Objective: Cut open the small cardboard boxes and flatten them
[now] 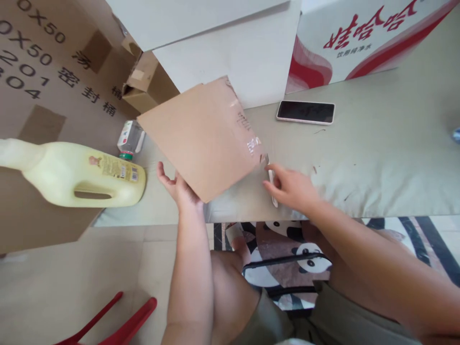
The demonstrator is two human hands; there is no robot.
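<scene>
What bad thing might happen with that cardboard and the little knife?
The right hand holds a small knife at the edge of the cardboard, and the left hand props that sheet from below, so a slip might nick its fingers. The phone lying nearby might get scratched.
</scene>
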